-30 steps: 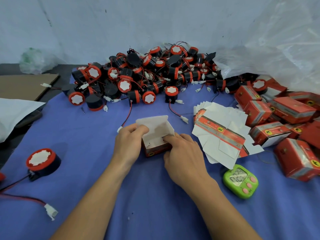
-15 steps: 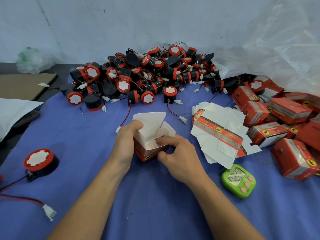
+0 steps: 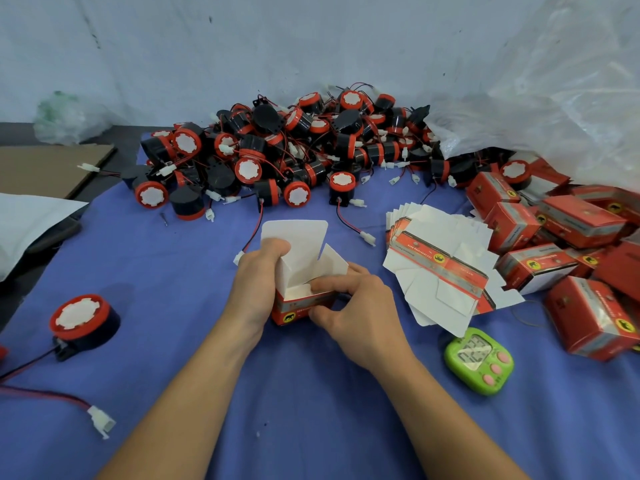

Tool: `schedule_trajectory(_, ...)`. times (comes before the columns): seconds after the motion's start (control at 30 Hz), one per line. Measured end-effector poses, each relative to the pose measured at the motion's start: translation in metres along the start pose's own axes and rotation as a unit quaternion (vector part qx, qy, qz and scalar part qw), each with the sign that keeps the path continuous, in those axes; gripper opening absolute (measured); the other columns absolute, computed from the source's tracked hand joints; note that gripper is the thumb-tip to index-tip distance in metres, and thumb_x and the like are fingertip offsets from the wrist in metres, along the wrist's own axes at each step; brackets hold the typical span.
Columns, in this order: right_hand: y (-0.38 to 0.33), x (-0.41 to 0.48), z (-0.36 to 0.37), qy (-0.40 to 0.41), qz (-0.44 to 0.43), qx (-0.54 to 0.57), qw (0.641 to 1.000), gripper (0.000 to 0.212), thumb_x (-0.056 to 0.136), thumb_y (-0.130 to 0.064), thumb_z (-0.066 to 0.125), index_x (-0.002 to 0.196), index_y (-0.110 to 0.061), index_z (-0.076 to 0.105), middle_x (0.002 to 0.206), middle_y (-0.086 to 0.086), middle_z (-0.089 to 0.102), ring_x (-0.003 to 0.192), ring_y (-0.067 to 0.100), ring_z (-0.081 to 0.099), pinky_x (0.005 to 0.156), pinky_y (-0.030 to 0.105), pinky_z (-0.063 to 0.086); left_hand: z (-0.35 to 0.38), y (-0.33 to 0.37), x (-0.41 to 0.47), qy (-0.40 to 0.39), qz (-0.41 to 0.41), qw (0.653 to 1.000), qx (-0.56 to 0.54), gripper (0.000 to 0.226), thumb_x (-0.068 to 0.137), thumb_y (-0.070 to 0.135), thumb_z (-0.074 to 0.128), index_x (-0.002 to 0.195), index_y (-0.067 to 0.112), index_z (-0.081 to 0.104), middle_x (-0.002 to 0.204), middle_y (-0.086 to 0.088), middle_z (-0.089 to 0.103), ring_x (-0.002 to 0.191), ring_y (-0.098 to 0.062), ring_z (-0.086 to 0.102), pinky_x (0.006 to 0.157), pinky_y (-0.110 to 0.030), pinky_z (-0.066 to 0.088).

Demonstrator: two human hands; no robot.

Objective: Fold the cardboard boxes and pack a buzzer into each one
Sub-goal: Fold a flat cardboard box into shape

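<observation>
A lone buzzer [image 3: 81, 318], red-rimmed with a black body, sits well apart at my left. My left hand [image 3: 258, 285] grips the cardboard box [image 3: 301, 306], fingers curled round its left wall. Its white lid flap stands taller than a second ago. My right hand [image 3: 360, 313] pinches the front wall, forefinger hooked inside. Bare blue cloth [image 3: 311, 427] lies open nearer me. Flat boxes [image 3: 440, 268] and a glossy green timer [image 3: 479, 358] crowd the right.

Two bare arms show, the left forearm [image 3: 180, 393] and the right forearm [image 3: 450, 420], each unclothed down to its hand. The left hand [image 3: 258, 289] and right hand [image 3: 360, 317] are bare too, fingers [image 3: 329, 282] uncovered.
</observation>
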State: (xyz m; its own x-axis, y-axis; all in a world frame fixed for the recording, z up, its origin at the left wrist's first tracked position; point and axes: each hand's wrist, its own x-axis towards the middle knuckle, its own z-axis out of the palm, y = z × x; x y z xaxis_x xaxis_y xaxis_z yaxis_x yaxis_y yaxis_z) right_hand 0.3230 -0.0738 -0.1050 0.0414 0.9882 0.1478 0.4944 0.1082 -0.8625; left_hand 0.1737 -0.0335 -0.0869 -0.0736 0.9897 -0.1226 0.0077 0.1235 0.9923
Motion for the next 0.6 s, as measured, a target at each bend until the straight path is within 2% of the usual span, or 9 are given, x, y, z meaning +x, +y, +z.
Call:
schedule_trajectory(0.1, 0.000, -0.001, -0.001, 0.004, -0.007, -0.015, 1.000, 0.035, 0.071, -0.015, 0.085, 0.095, -0.039, 0.079, 0.113, -0.038, 0.049, 0.114, -0.017, 0.049, 0.101, 0.017, 0.046, -0.001, 0.000, 0.000, -0.003, 0.005, 1.000, 0.016, 0.030, 0.075, 0.050, 0.048, 0.064, 0.044, 0.076, 0.070, 0.010, 0.075, 0.060, -0.002, 0.068, 0.057, -0.027, 0.052)
schedule_trajectory(0.17, 0.000, -0.001, -0.003, 0.006, -0.027, -0.034, 0.999, 0.034, 0.069, -0.014, 0.085, 0.096, -0.034, 0.080, 0.112, -0.041, 0.051, 0.109, -0.028, 0.041, 0.095, 0.003, 0.039, -0.001, -0.001, 0.000, 0.000, 0.005, 1.000, 0.022, 0.031, 0.076, 0.050, 0.048, 0.065, 0.043, 0.076, 0.071, 0.009, 0.075, 0.060, -0.002, 0.068, 0.062, -0.031, 0.053)
schedule_trajectory(0.23, -0.001, -0.002, -0.004, 0.014, -0.071, -0.059, 0.996, 0.032, 0.069, -0.013, 0.084, 0.096, -0.030, 0.081, 0.106, -0.055, 0.047, 0.114, -0.027, 0.037, 0.090, -0.005, 0.030, -0.001, -0.002, 0.001, 0.005, 0.001, 1.000, 0.024, 0.030, 0.075, 0.051, 0.048, 0.067, 0.045, 0.076, 0.074, 0.008, 0.076, 0.062, -0.004, 0.069, 0.066, -0.035, 0.054)
schedule_trajectory(0.27, -0.002, -0.002, -0.005, 0.022, -0.094, -0.068, 0.993, 0.032, 0.069, -0.013, 0.082, 0.097, -0.029, 0.081, 0.106, -0.057, 0.046, 0.118, -0.022, 0.039, 0.090, -0.006, 0.028, -0.002, -0.002, 0.002, 0.006, 0.000, 1.000, 0.025, 0.029, 0.075, 0.051, 0.048, 0.068, 0.046, 0.076, 0.075, 0.008, 0.077, 0.063, -0.004, 0.069, 0.067, -0.036, 0.054)
schedule_trajectory(0.37, -0.003, -0.001, -0.009, 0.040, -0.133, -0.078, 0.987, 0.040, 0.071, -0.018, 0.078, 0.108, -0.031, 0.079, 0.129, -0.041, 0.047, 0.132, -0.011, 0.035, 0.097, -0.005, 0.023, -0.002, -0.004, 0.003, 0.003, 0.005, 0.999, 0.037, 0.028, 0.073, 0.049, 0.050, 0.069, 0.041, 0.077, 0.074, 0.007, 0.076, 0.063, -0.004, 0.068, 0.069, -0.037, 0.052)
schedule_trajectory(0.43, -0.002, 0.000, -0.011, 0.038, -0.140, -0.087, 0.985, 0.042, 0.074, -0.018, 0.076, 0.113, -0.034, 0.077, 0.142, -0.030, 0.046, 0.137, -0.011, 0.028, 0.101, -0.004, 0.019, -0.002, -0.005, 0.003, -0.001, 0.012, 0.999, 0.044, 0.033, 0.067, 0.051, 0.053, 0.069, 0.026, 0.074, 0.072, 0.005, 0.073, 0.065, -0.008, 0.066, 0.069, -0.038, 0.050)
schedule_trajectory(0.5, -0.001, 0.001, -0.013, 0.018, -0.133, -0.118, 0.984, 0.040, 0.075, -0.019, 0.075, 0.112, -0.034, 0.077, 0.156, -0.020, 0.041, 0.145, -0.005, 0.022, 0.104, -0.001, 0.014, -0.002, -0.006, 0.004, -0.006, 0.008, 0.999, 0.041, 0.049, 0.061, 0.055, 0.053, 0.075, 0.011, 0.068, 0.074, -0.002, 0.067, 0.070, -0.016, 0.061, 0.071, -0.041, 0.047)
schedule_trajectory(0.6, 0.002, 0.001, -0.014, -0.017, -0.111, -0.193, 0.975, 0.040, 0.075, -0.024, 0.075, 0.114, -0.031, 0.077, 0.169, -0.009, 0.023, 0.153, 0.005, 0.010, 0.114, 0.012, 0.015, -0.003, -0.007, 0.004, -0.013, 0.014, 0.999, 0.040, 0.048, 0.061, 0.057, 0.052, 0.074, 0.013, 0.064, 0.073, 0.001, 0.063, 0.071, -0.015, 0.057, 0.069, -0.040, 0.044)
